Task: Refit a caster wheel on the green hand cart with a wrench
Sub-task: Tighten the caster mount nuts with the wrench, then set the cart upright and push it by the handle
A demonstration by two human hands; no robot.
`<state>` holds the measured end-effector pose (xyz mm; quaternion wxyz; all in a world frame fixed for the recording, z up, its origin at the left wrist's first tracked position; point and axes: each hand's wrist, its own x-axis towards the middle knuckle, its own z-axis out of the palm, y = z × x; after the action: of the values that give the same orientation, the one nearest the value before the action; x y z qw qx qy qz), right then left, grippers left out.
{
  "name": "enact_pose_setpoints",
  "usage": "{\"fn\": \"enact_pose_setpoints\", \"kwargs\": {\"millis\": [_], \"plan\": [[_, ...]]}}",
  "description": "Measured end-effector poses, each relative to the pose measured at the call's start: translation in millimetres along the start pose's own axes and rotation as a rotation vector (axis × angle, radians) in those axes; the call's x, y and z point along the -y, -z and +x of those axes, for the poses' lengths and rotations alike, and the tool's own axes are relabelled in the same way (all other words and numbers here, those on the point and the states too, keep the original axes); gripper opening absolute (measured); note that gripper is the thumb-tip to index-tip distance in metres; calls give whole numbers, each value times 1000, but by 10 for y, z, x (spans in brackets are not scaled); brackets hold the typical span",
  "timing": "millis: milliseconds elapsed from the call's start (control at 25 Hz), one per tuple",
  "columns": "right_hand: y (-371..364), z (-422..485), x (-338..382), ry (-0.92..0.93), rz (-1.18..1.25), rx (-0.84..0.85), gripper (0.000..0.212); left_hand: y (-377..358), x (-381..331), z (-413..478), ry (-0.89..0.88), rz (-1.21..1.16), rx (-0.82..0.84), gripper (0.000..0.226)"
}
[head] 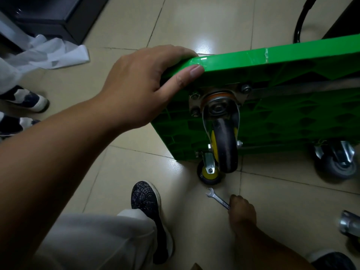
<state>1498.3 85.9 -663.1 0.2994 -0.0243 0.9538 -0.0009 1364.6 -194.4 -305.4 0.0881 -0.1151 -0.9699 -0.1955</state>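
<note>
Meanwhile left hand (140,88) grips green cart (292,55) edge; right hand (242,211) pinches wrench (216,197) near caster (209,172); shoe (148,211), white cloth (48,53) around.

The only view came from a wide-angle camera on the person's head, looking steeply down at the tiled floor (214,20). It sat close to the left hand (140,88) on the green cart (292,55), large at mid-frame, while the right hand (242,211) at the wrench (218,198) showed smaller, lower right.
</note>
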Motion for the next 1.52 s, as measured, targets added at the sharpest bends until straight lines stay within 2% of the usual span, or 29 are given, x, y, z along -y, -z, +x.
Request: {"fn": "enact_pose_setpoints", "kwargs": {"millis": [160,240,400,480,560,640,680,760,840,920,1000,1080,1200,1320,1520], "plan": [[168,8,46,48,-68,75,29,22,1,13,-19,11,14,52],[539,-20,71,95,-121,113,34,86,-34,73,-6,8,69,55],[1958,-421,8,287,-94,251,28,280,-289,217,69,80,235,65],[2701,-853,11,386,-144,331,33,255,-461,202,56,104,228,62],[3291,-1333,21,424,-129,302,34,200,-552,81,58,114,218,66],[3676,-1709,18,447,-7,135,33,167,-568,-58,47,120,192,73],[3782,-1829,38,465,93,-23,31,153,-557,-92,40,117,164,73],[3849,-1880,138,514,318,-446,25,158,-517,-112,35,100,91,67],[3924,-1742,274,534,329,-788,22,198,-445,-102,38,74,44,58],[4069,-1470,424,524,217,-908,24,241,-319,-63,56,36,54,50],[4262,-1111,547,545,121,-896,26,218,-145,14,41,20,36,43],[4397,-799,612,553,69,-794,27,210,-69,130,90,-22,-9,44],[4332,-762,674,467,59,-695,28,281,-66,210,250,-134,9,39],[4458,-752,835,334,98,-570,28,487,-6,216,335,-200,74,31],[5432,-1435,1188,193,90,-465,22,1814,-103,388,333,-173,139,45]]}}
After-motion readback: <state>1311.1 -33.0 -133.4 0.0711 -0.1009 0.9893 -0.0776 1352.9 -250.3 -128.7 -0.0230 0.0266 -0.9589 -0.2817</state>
